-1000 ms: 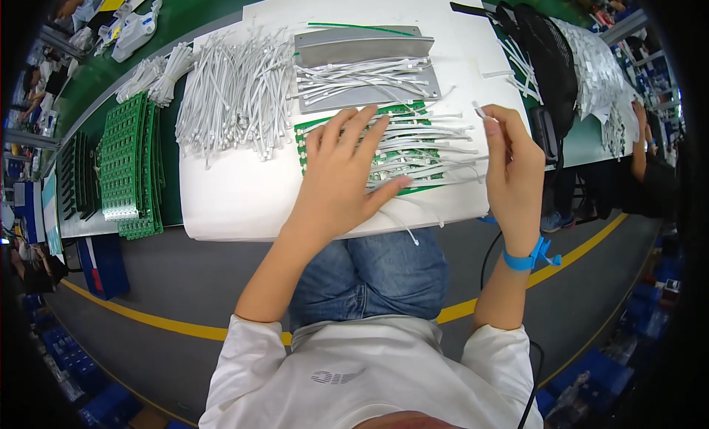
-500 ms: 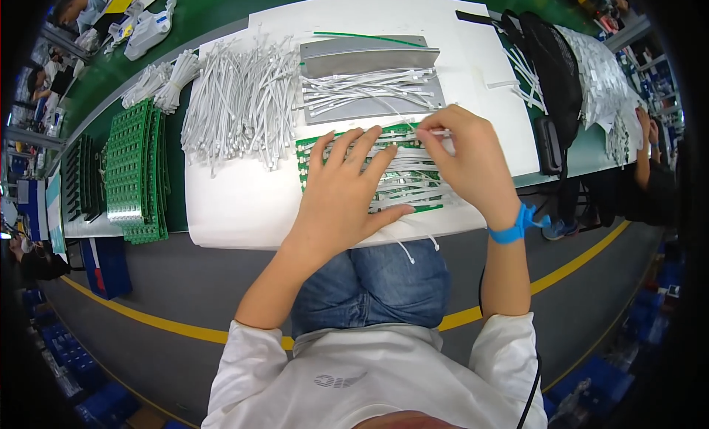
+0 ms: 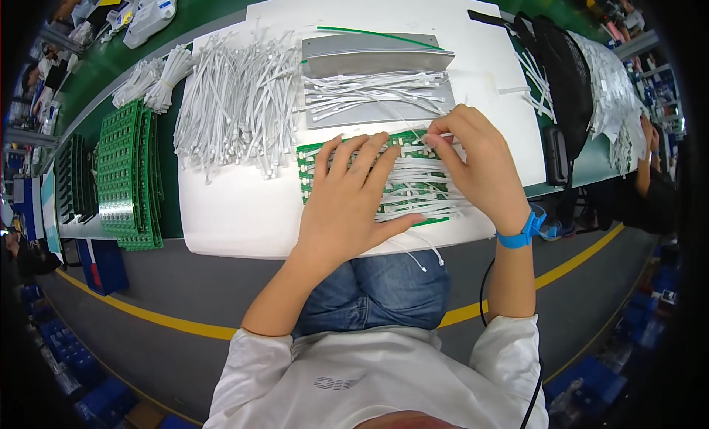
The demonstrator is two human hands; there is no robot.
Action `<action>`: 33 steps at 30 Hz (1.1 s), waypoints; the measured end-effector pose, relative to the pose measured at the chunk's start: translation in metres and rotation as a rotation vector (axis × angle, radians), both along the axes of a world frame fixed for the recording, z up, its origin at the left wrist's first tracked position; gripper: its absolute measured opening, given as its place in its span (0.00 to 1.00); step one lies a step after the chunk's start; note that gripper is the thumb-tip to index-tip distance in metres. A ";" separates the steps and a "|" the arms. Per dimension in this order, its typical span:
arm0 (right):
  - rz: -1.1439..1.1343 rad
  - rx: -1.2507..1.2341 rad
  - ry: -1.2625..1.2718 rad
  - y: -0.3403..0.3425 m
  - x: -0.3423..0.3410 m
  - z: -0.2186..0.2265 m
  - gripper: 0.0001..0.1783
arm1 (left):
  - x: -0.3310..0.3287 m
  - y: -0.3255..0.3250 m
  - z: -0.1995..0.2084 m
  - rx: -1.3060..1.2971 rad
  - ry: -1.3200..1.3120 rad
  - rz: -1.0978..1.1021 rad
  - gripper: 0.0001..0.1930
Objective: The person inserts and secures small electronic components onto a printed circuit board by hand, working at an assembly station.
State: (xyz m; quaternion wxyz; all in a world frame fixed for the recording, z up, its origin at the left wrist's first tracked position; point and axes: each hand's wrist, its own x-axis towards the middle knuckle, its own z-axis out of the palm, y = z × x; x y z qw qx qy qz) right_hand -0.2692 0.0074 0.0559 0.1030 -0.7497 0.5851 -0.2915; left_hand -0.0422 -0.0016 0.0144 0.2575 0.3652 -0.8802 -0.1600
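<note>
My left hand (image 3: 332,200) lies with fingers spread across a green circuit board panel (image 3: 306,167), holding nothing. Many white cables (image 3: 422,172) run side by side over the panel and partly hide it. At the panel's far right edge, my right hand (image 3: 476,163) pinches the end of a thin white cable (image 3: 405,119), which slants back over a grey metal holder (image 3: 380,62). Its fingertips hide the very end. More white cables lie in that holder, just behind the panel. Two cable ends hang over the table's front edge.
A large heap of white cables (image 3: 236,97) lies on the white sheet (image 3: 236,222) at left. Further left stand green circuit panels (image 3: 125,178) and tied bundles (image 3: 168,78). A black mesh bag (image 3: 565,82) sits at right. A blue wrist strap (image 3: 521,237) circles my right wrist.
The view has shifted slightly. My left hand stays spread on the panel, and my right hand keeps its pinch at the panel's far right edge, its fingers a little more curled.
</note>
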 end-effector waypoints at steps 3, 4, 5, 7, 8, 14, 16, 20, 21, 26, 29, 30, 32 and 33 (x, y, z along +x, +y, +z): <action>-0.103 0.030 -0.003 -0.002 0.008 0.004 0.04 | 0.002 0.001 -0.002 -0.011 0.006 -0.004 0.43; -0.106 0.031 0.001 -0.004 0.010 0.004 0.04 | 0.002 0.001 -0.002 -0.014 0.017 -0.008 0.42; -0.127 0.135 -0.021 -0.007 0.011 0.002 0.05 | 0.001 0.001 -0.001 -0.018 0.029 -0.012 0.42; -0.149 0.237 -0.044 -0.012 0.015 0.002 0.06 | 0.000 0.002 -0.002 -0.019 0.033 -0.015 0.42; -0.186 0.279 -0.026 -0.014 0.017 0.003 0.07 | 0.001 0.002 -0.002 -0.020 0.035 -0.015 0.42; -0.238 0.359 -0.023 -0.013 0.017 -0.002 0.09 | 0.001 0.003 -0.002 -0.015 0.030 -0.021 0.42; -0.232 0.388 -0.062 -0.013 0.017 -0.001 0.09 | 0.000 0.002 -0.003 -0.019 0.028 -0.025 0.42; -0.176 0.343 -0.161 -0.012 0.023 -0.001 0.07 | 0.002 0.000 -0.004 -0.025 0.017 -0.024 0.43; -0.168 0.343 -0.184 -0.011 0.025 0.000 0.06 | 0.002 0.001 -0.004 -0.025 0.021 -0.022 0.43; -0.188 0.364 -0.141 -0.014 0.027 -0.001 0.06 | 0.001 0.001 -0.007 -0.021 0.032 -0.021 0.43; -0.212 0.351 -0.138 -0.011 0.031 -0.004 0.06 | 0.000 0.001 -0.007 -0.021 0.032 -0.018 0.43; -0.227 0.307 -0.125 -0.010 0.032 -0.007 0.07 | 0.000 0.001 -0.007 -0.023 0.037 -0.016 0.43; -0.217 0.299 -0.102 -0.011 0.032 -0.011 0.06 | 0.000 0.003 -0.006 -0.030 0.028 -0.009 0.43; -0.212 0.291 -0.083 -0.011 0.031 -0.012 0.06 | 0.000 0.003 -0.006 -0.031 0.032 -0.004 0.43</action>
